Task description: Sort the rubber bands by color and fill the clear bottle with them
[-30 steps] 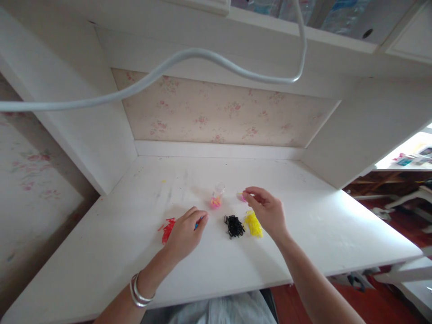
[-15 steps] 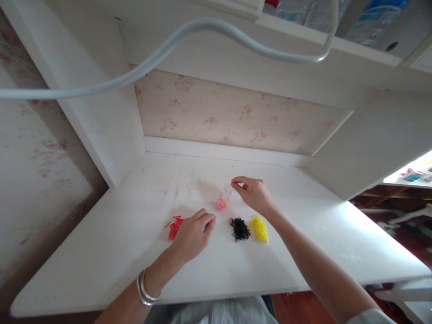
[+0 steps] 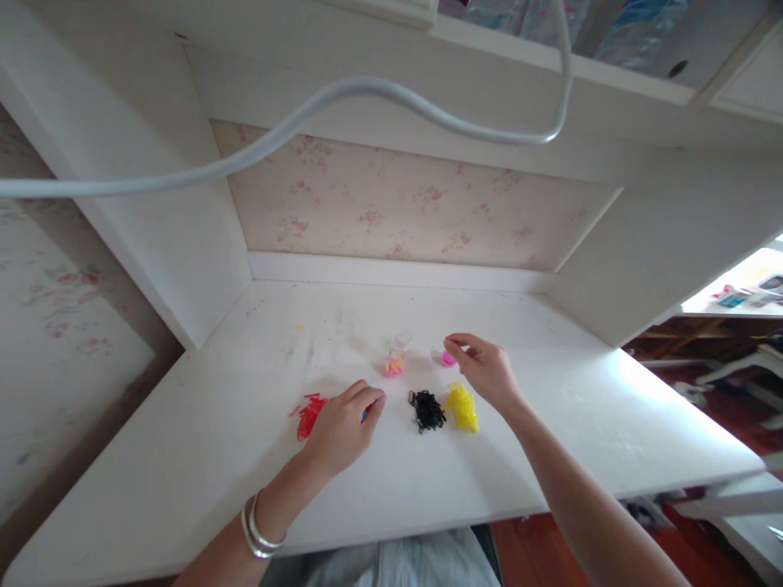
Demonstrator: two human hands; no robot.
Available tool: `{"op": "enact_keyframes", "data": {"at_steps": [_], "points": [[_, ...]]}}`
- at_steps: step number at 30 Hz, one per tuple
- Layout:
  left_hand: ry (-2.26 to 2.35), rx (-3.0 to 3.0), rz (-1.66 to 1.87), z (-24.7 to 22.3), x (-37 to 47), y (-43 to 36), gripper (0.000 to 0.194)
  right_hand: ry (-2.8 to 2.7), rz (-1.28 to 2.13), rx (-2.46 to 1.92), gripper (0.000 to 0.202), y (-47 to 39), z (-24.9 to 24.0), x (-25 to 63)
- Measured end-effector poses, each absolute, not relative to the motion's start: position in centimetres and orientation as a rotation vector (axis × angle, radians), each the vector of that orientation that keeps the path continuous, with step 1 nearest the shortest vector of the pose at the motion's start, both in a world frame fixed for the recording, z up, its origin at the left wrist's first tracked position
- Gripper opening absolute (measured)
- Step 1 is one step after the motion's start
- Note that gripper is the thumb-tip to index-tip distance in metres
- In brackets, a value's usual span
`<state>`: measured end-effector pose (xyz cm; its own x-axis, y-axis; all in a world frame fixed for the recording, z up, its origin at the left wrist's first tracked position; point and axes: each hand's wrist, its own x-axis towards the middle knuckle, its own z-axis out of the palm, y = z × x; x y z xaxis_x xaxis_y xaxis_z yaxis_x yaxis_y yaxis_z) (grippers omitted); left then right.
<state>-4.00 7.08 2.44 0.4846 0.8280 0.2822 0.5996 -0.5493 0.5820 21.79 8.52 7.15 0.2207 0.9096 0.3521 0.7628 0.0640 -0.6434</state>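
Observation:
My left hand (image 3: 346, 428) hovers low over the table, its fingers closed in a pinch. A bit of blue (image 3: 365, 414) shows by its fingertips, mostly hidden by the hand. Just left of it lies a pile of red rubber bands (image 3: 311, 417). My right hand (image 3: 484, 371) is pinched too, beside a small pink object (image 3: 449, 359) partly covered by the fingers; what it holds is too small to make out. Between the hands stands a small clear container (image 3: 400, 342) with pink and yellow pieces at its bottom. Black bands (image 3: 426, 411) and yellow bands (image 3: 463, 408) lie nearer me.
The white table (image 3: 245, 456) is bordered by side panels and a floral back wall (image 3: 391, 208). Overhead, a thick white cable (image 3: 367, 86) loops across the view below a shelf holding plastic bottles (image 3: 642, 28).
My right hand has moved right, away from the container's mouth, and the pink object beside it now shows. My left hand stays nearly in place. The view has shifted slightly.

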Motion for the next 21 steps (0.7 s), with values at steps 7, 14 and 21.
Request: {"op": "enact_keyframes", "data": {"at_steps": [7,14,21], "points": [[1.166,2.506,0.597,2.3,-0.9,5.9,0.029,-1.367,0.395,-1.863,0.041,3.5,0.5,26.3],[1.083,2.649,0.370,2.7,3.9,5.0,0.026,-1.484,0.439,-1.806,0.034,-1.7,-2.2,25.9],[1.149,2.720,0.253,2.6,7.7,5.9,0.024,-1.523,0.427,-1.762,0.028,-2.5,-2.3,25.6]]}}
